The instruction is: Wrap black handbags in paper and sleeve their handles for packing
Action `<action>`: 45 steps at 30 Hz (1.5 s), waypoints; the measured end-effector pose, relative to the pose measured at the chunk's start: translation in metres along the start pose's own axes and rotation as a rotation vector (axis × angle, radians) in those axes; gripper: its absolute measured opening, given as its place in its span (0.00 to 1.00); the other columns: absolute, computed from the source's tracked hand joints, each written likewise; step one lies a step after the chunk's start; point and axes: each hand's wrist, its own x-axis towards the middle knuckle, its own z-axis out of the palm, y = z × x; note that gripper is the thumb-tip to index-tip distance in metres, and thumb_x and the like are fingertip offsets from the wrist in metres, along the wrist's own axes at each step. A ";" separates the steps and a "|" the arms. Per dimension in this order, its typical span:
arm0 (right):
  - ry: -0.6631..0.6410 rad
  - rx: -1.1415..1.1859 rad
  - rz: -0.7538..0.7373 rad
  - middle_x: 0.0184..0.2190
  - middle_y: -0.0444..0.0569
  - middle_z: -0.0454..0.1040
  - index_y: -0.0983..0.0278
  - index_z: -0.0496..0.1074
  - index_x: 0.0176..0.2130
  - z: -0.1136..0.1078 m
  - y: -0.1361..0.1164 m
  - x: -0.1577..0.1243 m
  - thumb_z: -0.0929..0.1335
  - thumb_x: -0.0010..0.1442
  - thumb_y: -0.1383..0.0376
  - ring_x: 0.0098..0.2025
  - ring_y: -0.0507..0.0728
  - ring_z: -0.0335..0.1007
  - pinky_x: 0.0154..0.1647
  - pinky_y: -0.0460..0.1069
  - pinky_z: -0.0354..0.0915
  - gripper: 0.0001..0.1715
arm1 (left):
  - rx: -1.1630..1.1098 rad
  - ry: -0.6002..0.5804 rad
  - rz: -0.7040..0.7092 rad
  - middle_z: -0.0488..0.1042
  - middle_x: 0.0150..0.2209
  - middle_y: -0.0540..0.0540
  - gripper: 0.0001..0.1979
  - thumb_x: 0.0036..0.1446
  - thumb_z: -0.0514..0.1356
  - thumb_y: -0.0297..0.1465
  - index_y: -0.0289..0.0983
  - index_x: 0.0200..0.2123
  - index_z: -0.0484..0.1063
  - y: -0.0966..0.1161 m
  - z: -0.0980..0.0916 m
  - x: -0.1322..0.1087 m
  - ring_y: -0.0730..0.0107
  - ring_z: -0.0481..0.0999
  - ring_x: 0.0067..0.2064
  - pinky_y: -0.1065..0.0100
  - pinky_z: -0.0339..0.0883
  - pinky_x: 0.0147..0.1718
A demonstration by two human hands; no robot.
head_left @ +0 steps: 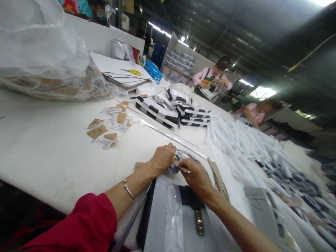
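My left hand point(164, 157) is closed around the left side of a rolled grey-and-white strap point(173, 169), held on edge above the table. The thumb and fingers of my right hand point(194, 173) pinch a pale beige strip point(184, 169) against the roll's right side. Just below both hands lies a grey bag point(157, 220) with black trim, a clear plastic band and a brass-coloured metal piece point(199, 223). Beside my right forearm are brown paper strips point(218, 178). A brown tag point(138, 166) lies by my left wrist.
Loose hang tags point(111, 127) are scattered at left. Black-and-white striped bags point(157, 111) are stacked ahead. Yellow-handled scissors point(134, 72) rest on cardboard sheets point(123, 75). A large plastic bag point(47, 52) stands far left, with white-wrapped straps point(249, 147) at right. Co-workers point(210, 78) sit beyond.
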 end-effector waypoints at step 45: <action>-0.279 0.000 -0.266 0.33 0.48 0.78 0.58 0.80 0.38 -0.031 0.024 0.060 0.67 0.62 0.69 0.35 0.55 0.73 0.37 0.48 0.68 0.11 | -1.343 -0.226 -0.399 0.60 0.17 0.56 0.14 0.46 0.63 0.39 0.36 0.21 0.65 -0.027 0.015 0.019 0.76 0.58 0.20 0.72 0.49 0.19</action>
